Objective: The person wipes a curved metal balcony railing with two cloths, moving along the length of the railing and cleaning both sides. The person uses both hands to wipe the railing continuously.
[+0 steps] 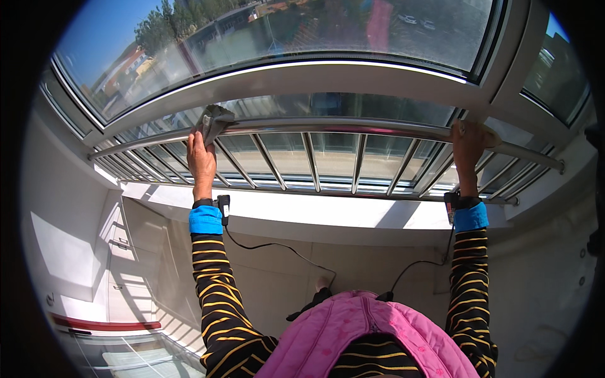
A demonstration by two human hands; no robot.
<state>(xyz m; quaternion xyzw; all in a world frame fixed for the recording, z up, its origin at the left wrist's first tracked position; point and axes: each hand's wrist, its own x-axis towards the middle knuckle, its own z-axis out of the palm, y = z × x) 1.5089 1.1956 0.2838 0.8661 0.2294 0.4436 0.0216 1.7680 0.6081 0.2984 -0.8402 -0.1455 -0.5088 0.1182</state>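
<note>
A shiny metal railing (pixel 328 126) with upright bars runs across in front of the window. On its left part, my left hand (pixel 201 159) presses a grey cloth (pixel 216 121) against the top rail, the fingers closed on the cloth. Farther right, my right hand (pixel 467 143) is wrapped round the same top rail near its right end. Both arms reach forward, well apart, in black sleeves with yellow stripes and blue cuffs.
Behind the railing is a large window (pixel 353 38) in a white frame. A white ledge (pixel 302 205) runs below the bars. White cabinets (pixel 126 264) and a red bar (pixel 104 324) are at the left. Thin black cables (pixel 271 244) hang from both wrists.
</note>
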